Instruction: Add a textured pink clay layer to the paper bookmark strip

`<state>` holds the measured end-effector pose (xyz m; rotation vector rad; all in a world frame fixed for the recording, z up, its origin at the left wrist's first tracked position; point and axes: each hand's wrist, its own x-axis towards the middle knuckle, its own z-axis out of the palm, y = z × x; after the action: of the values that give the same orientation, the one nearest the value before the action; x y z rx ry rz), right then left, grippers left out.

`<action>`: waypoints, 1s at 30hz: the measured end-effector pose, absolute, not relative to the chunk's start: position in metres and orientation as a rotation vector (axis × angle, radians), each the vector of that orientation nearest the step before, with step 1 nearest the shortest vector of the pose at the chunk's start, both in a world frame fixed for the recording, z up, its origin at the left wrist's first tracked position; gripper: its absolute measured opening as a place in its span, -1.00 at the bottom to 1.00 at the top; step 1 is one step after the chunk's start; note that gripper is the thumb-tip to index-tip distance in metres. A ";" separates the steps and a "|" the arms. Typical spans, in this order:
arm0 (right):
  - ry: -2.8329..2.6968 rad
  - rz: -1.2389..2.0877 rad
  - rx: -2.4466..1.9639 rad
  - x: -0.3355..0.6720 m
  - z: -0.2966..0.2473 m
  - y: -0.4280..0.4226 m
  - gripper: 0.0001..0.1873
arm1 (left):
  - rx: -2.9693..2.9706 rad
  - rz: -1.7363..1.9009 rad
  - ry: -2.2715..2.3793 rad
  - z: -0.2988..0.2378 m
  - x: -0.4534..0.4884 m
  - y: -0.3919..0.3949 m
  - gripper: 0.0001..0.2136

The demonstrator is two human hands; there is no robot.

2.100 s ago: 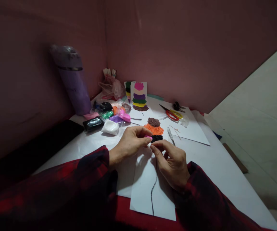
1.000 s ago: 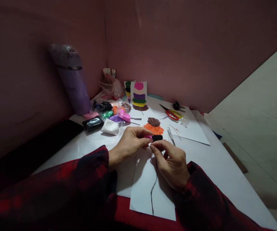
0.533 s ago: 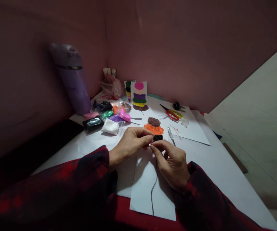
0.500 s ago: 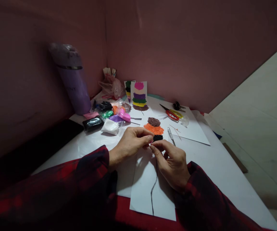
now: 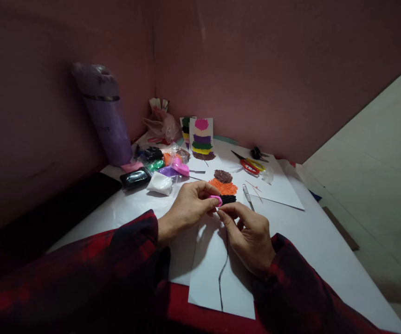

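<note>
Left hand (image 5: 192,202) pinches a pink lump (image 5: 216,200), probably soft, light clay, best held gently edgewise; right hand (image 5: 247,234): fingertips together, contents unclear.

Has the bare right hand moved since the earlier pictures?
No, not visibly: the right hand keeps its place relative to the slim silver metal tool.

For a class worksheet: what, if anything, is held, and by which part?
Left hand: a pink lump, pinched behind its exposed edge. Right hand: cannot be told.

The left grip (image 5: 188,204) partly hides the pink lump (image 5: 216,200) (its full shape can't be told).
</note>
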<state>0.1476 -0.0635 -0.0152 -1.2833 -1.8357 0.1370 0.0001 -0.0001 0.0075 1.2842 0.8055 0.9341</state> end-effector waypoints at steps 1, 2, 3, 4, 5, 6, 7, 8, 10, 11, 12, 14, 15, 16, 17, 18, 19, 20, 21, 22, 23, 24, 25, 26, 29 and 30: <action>-1.834 0.137 -1.289 0.148 -0.016 -0.063 -0.89 | 1.290 0.939 0.811 0.006 0.000 0.000 -0.92; -1.833 0.134 -1.293 0.148 -0.016 -0.063 -0.89 | 1.293 0.940 0.815 0.005 0.000 0.001 -0.92; -1.831 0.129 -1.295 0.148 -0.016 -0.063 -0.89 | 1.291 0.938 0.816 0.004 0.001 0.001 -0.92; -1.829 0.124 -1.298 0.148 -0.016 -0.063 -0.89 | 1.285 0.937 0.816 0.002 0.001 0.002 -0.91; -1.830 0.120 -1.300 0.148 -0.016 -0.063 -0.90 | 1.278 0.934 0.813 0.001 0.001 0.002 -0.90; -1.833 0.114 -1.298 0.148 -0.016 -0.063 -0.90 | 1.274 0.932 0.807 0.001 0.000 0.002 -0.87; -1.836 0.109 -1.297 0.148 -0.016 -0.063 -0.90 | 1.271 0.931 0.800 0.001 0.000 0.002 -0.83; -1.838 0.104 -1.297 0.148 -0.016 -0.063 -0.90 | 1.269 0.934 0.800 0.001 0.000 0.002 -0.81; -1.838 0.103 -1.303 0.148 -0.015 -0.063 -0.89 | 1.284 0.943 0.829 0.002 -0.001 0.002 -0.81; -1.836 0.104 -1.306 0.147 -0.015 -0.063 -0.89 | 1.298 0.946 0.847 0.003 -0.001 0.002 -0.84; -1.835 0.106 -1.308 0.147 -0.015 -0.064 -0.89 | 1.311 0.945 0.861 0.003 -0.002 0.001 -0.88; -1.837 0.114 -1.301 0.147 -0.015 -0.064 -0.89 | 1.325 0.922 0.857 0.004 -0.002 0.001 -0.90; -1.840 0.119 -1.296 0.147 -0.015 -0.064 -0.89 | 1.321 0.904 0.845 0.004 -0.002 0.001 -0.89; -1.842 0.123 -1.292 0.147 -0.015 -0.063 -0.89 | 1.310 0.887 0.833 0.003 -0.002 0.001 -0.86; -1.844 0.127 -1.290 0.148 -0.015 -0.063 -0.89 | 1.297 0.875 0.823 0.003 -0.001 0.001 -0.83; -1.844 0.127 -1.289 0.148 -0.015 -0.063 -0.89 | 1.280 0.876 0.816 0.002 -0.001 0.001 -0.79; -1.845 0.126 -1.291 0.148 -0.015 -0.063 -0.89 | 1.259 0.889 0.812 0.002 -0.001 0.001 -0.77; -1.847 0.123 -1.292 0.148 -0.015 -0.063 -0.89 | 1.240 0.906 0.808 0.002 -0.001 0.001 -0.76; -1.846 0.120 -1.292 0.148 -0.015 -0.063 -0.89 | 1.232 0.921 0.805 0.002 0.000 0.001 -0.77; -1.846 0.116 -1.289 0.148 -0.015 -0.063 -0.89 | 1.233 0.930 0.807 0.001 0.000 0.002 -0.80; -1.846 0.114 -1.286 0.148 -0.015 -0.063 -0.89 | 1.242 0.931 0.813 0.001 0.000 0.002 -0.84; -1.847 0.113 -1.282 0.147 -0.015 -0.063 -0.89 | 1.256 0.925 0.818 0.001 0.000 0.002 -0.87; -1.848 0.114 -1.279 0.147 -0.015 -0.063 -0.89 | 1.271 0.916 0.822 0.001 0.000 0.002 -0.89; -1.849 0.117 -1.275 0.147 -0.015 -0.063 -0.89 | 1.280 0.910 0.823 0.002 -0.001 0.003 -0.90; -1.851 0.136 -1.270 0.147 -0.016 -0.063 -0.90 | 1.295 0.900 0.808 0.001 -0.001 0.003 -0.88; -1.850 0.141 -1.268 0.147 -0.016 -0.063 -0.90 | 1.302 0.895 0.801 0.001 -0.001 0.003 -0.88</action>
<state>0.1471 -0.0631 -0.0159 -1.2677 -1.8504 0.1413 -0.0012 0.0032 0.0012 1.3018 0.8013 0.8945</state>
